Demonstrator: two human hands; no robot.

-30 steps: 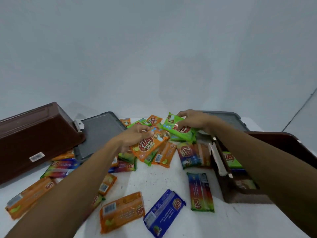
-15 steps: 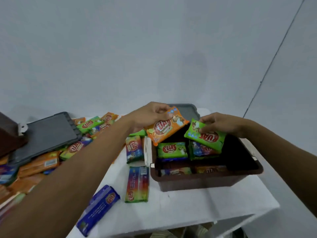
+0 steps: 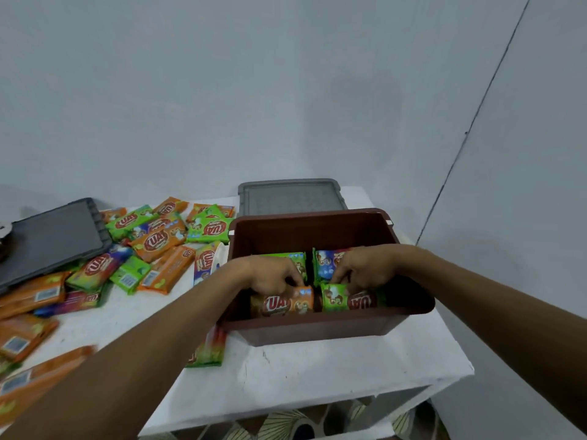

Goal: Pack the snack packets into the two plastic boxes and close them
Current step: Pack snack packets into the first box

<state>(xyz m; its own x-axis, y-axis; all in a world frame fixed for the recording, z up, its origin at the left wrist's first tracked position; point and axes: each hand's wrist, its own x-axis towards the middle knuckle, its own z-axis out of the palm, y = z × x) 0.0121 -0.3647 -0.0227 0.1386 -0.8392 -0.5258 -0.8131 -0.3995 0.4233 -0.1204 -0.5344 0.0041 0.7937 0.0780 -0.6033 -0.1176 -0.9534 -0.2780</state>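
An open brown plastic box [image 3: 317, 328] stands at the right of the white table. Both my hands are down inside it. My left hand [image 3: 270, 274] holds an orange snack packet [image 3: 282, 304] against the near wall. My right hand [image 3: 365, 268] holds a green snack packet [image 3: 336, 301] beside it. Further back in the box lie a green packet [image 3: 297, 258] and a blue one [image 3: 325, 263]. The box's grey lid [image 3: 290, 196] lies flat behind it. Several loose packets [image 3: 158, 239] are piled to the left.
A second, dark grey lid [image 3: 50, 236] lies at the far left, over some packets. One packet [image 3: 209, 347] pokes out beside the box's near left corner. The table's front edge [image 3: 286, 404] and right edge are close to the box; a patterned floor shows below.
Both hands have gone down into the brown box with their packets, orange on the left, green on the right. The view has shifted right and nearer the box.
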